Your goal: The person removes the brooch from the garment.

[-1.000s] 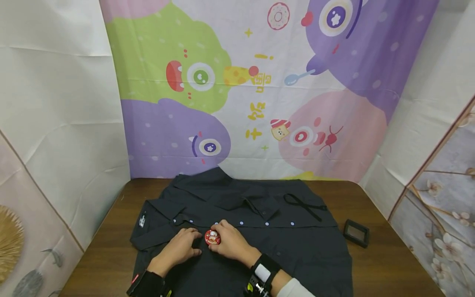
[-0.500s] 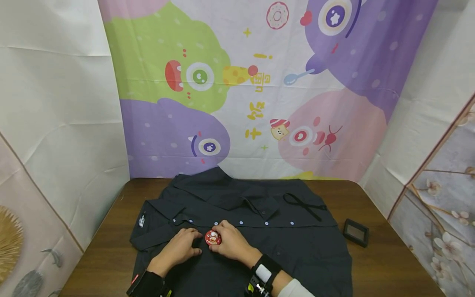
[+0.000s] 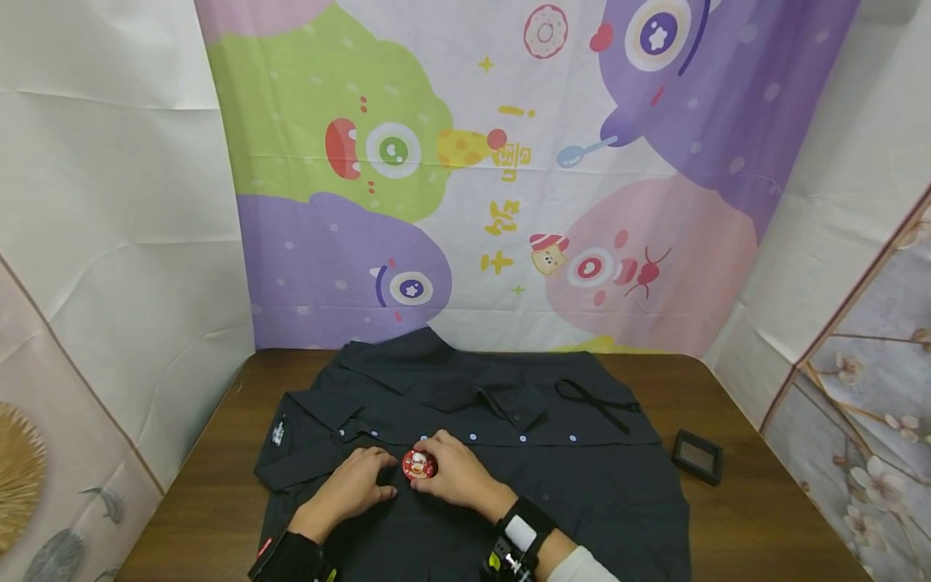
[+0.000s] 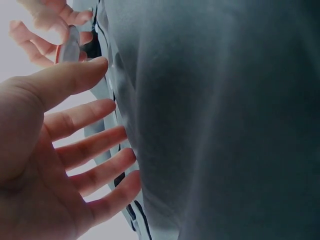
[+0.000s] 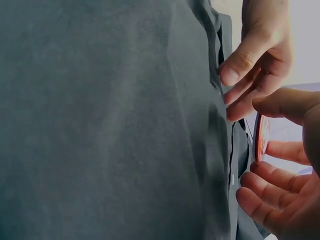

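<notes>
Right hand [image 3: 457, 475]: wrist angled in from near right, thumb and fingertips pinching the rim of a round, red badge [image 3: 417, 465] over the shirt [image 3: 582, 493]. Left hand [image 3: 353, 485]: just left, fingers loosely extended and spread, holding nothing. Shirt: dark, matte, lightly creased cloth, pale round buttons. Far right: thin black cord [image 3: 598, 402], looped. Wood-grain table [image 3: 771, 525]; rectangular black frame [image 3: 696, 471] at right.

right hand [image 3: 460, 475] pinches a red badge [image 3: 418, 465] over dark shirt [image 3: 596, 493].
</notes>
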The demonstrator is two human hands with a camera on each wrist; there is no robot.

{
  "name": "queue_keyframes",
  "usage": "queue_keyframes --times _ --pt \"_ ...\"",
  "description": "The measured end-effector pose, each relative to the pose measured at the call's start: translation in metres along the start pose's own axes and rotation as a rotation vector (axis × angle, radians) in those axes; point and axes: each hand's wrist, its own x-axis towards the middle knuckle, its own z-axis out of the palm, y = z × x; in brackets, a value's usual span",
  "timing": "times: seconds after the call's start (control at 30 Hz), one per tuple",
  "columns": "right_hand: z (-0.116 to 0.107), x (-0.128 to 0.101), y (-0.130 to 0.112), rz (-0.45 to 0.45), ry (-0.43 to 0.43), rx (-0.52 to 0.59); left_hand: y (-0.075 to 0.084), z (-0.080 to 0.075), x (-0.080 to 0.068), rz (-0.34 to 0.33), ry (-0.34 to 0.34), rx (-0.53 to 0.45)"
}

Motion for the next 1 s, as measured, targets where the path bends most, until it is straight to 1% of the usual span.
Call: queue_keyframes --times 0.23,0.37,0.57,0.8,1.0 --pt "-0.002 0.001 0.002 -0.004 -0.01 0.027 -0.001 0.001 0.002 -0.013 -0.014 -0.009" --pt "-0.003 0.0 0.003 -0.008 -0.013 0.024 0.0 0.002 0.003 -0.017 -0.018 -0.018" --pt "-0.005 0.0 0.002 -0.013 -0.005 0.028 0.0 0.001 0.003 0.005 0.021 -0.026" --pt "-0.012 0.001 -0.002 -0.007 0.017 0.058 -0.001 0.0 0.005 -0.009 0.064 -0.027" --pt "-0.017 0.0 -0.004 -0.011 0.015 0.054 0.0 0.001 0.005 -0.008 0.093 -0.018"
